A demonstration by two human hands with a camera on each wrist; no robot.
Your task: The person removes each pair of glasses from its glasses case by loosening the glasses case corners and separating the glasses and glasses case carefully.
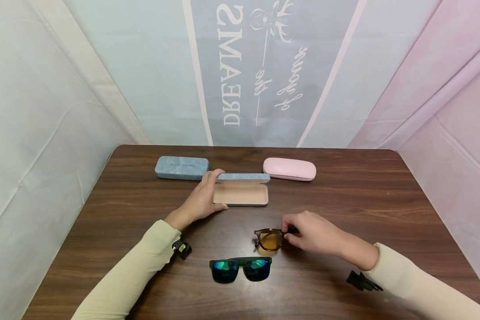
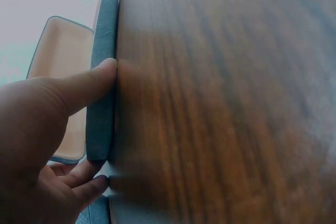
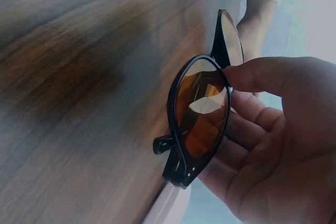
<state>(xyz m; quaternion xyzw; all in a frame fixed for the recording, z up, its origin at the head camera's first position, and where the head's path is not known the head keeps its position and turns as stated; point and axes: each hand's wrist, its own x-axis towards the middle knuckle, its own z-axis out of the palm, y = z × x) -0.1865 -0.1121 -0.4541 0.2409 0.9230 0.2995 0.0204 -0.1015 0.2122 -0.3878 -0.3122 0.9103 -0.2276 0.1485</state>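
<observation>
An open blue glasses case (image 1: 242, 195) with a beige lining lies on the table, its lid raised at the back. My left hand (image 1: 200, 198) grips its left end, thumb along the front edge and fingers behind. The left wrist view shows the thumb (image 2: 89, 85) against the case's side (image 2: 101, 119). With thumb and fingers, my right hand (image 1: 316, 233) pinches sunglasses (image 1: 270, 240) that have amber lenses and a dark frame. In the right wrist view the pinch is around the bridge, between the two lenses (image 3: 199, 124).
Green-framed sunglasses with mirrored blue lenses (image 1: 225, 271) lie near the front, temples folded behind. A closed blue glasses case (image 1: 182, 168) stands at the back left, and a closed pink case (image 1: 290, 169) at the back right. Fabric (image 1: 144, 80) hangs behind the wooden table (image 1: 364, 191).
</observation>
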